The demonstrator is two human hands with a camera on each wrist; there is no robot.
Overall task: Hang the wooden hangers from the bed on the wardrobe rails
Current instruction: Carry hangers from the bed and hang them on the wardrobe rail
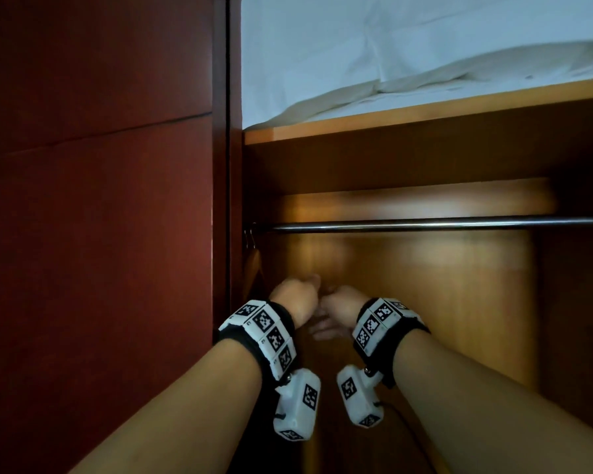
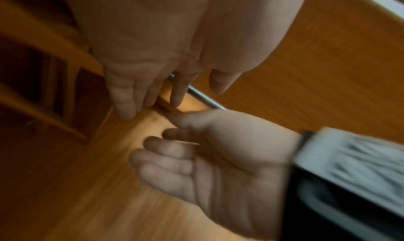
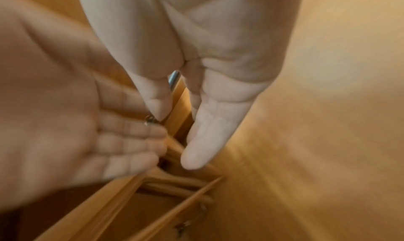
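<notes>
both hands are spread and hold nothing – left hand (image 1: 293,297) nearer the wooden hangers (image 3: 174,186), which hang at the left end of the rail (image 1: 425,223), just left of the right hand (image 1: 343,304).

Dark red-brown door panels (image 1: 96,200) stand to the left of the left hand (image 1: 295,295), while warm honey-orange wood lines the wardrobe interior (image 1: 425,285) beyond the right hand (image 1: 343,302). Above both hands runs a silver-grey rail (image 1: 425,223); higher still lies white and cream bedding (image 1: 408,56). Wristbands (image 1: 264,333) on both arms — black straps, white blocks — carry black-and-white square codes. Pale golden-brown wooden hangers (image 3: 174,187) show beyond the fingers.
</notes>
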